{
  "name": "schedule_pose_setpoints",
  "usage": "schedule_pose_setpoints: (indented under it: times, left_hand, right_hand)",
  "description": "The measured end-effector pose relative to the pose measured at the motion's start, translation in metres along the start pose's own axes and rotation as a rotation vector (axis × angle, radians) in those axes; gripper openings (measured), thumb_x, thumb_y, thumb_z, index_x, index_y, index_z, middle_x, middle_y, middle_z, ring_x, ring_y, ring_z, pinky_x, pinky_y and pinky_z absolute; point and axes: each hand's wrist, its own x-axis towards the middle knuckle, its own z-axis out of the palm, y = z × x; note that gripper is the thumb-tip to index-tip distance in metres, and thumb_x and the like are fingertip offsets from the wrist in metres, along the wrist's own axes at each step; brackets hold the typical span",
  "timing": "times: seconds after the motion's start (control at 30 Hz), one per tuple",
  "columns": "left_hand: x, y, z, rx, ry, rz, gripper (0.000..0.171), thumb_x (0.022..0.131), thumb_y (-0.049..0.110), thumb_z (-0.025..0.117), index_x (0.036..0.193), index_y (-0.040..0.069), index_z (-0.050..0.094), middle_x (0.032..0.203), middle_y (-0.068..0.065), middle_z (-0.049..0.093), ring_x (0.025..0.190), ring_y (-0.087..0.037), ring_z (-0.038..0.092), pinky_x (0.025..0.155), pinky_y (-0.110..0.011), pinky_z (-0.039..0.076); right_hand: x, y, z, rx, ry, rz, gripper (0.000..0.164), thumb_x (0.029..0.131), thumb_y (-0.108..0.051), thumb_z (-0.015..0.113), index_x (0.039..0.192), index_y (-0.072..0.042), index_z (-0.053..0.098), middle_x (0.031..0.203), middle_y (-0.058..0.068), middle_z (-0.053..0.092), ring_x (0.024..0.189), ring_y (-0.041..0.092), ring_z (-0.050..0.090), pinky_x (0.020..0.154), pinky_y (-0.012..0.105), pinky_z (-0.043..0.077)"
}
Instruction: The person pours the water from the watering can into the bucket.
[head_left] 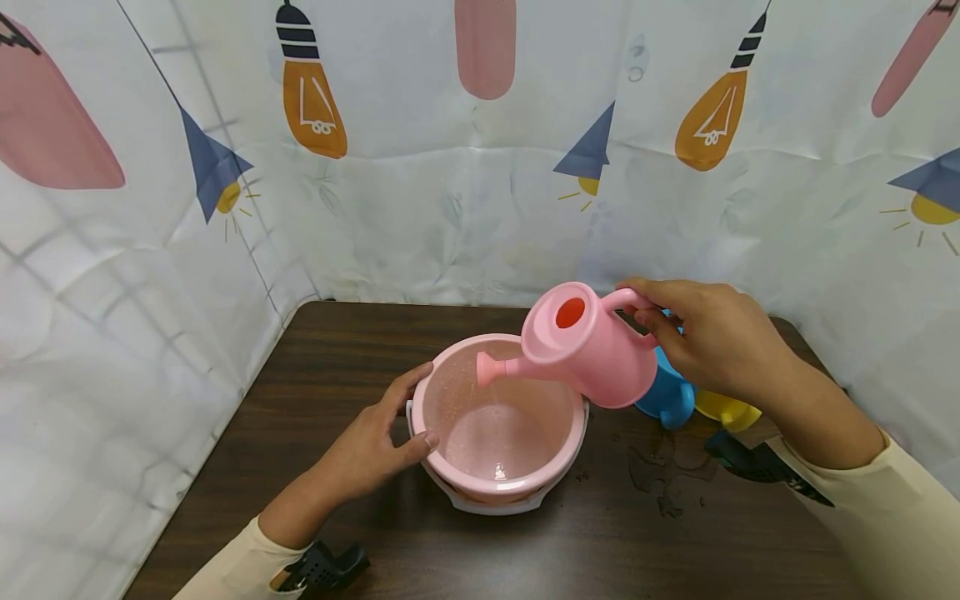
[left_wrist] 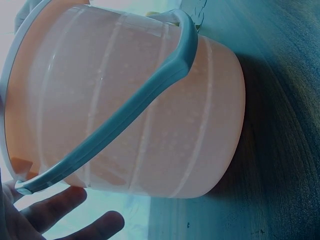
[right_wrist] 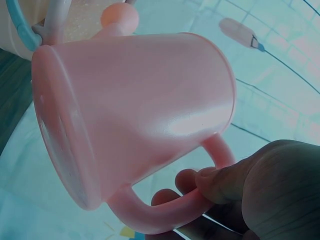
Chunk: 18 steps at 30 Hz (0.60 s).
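A pink toy watering can [head_left: 607, 358] hangs tilted over a pink bucket [head_left: 510, 483], its spout pointing down into the opening. My right hand [head_left: 712, 333] grips the can's handle, with fingers and thumb wrapped round it in the right wrist view. Faint streaks show below the spout head [head_left: 490, 369], and droplets dot the bucket's inner wall. My left hand [head_left: 371, 450] rests against the left side of the bucket, thumb and index finger spread along the rim. In the left wrist view, other fingers [left_wrist: 97, 227] extend loosely beside the bucket, near its lowered handle [left_wrist: 125, 115].
A blue toy watering can or cup [head_left: 667, 396] and a yellow one [head_left: 727, 408] stand behind my right hand, partly hidden. Water puddles [head_left: 663, 475] lie on the dark wooden table [head_left: 337, 350]. A printed white cloth [head_left: 420, 217] rises behind the table.
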Motion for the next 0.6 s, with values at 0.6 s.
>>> schedule_pose_setpoints:
  times: [0.6]
  left_hand:
    - [-0.0001, 0.0, -0.0002, 0.008, 0.002, 0.007, 0.082, 0.093, 0.04, 0.069, 0.161, 0.035, 0.024, 0.136, -0.002, 0.061, 0.117, -0.024, 0.061, 0.089, -0.056, 0.049]
  right_hand:
    - [0.0004, -0.0005, -0.0001, 0.001, -0.004, 0.003, 0.033, 0.093, -0.008, 0.074, 0.124, -0.019, 0.071, 0.08, -0.008, 0.062, 0.069, 0.013, 0.059, 0.059, 0.04, 0.047]
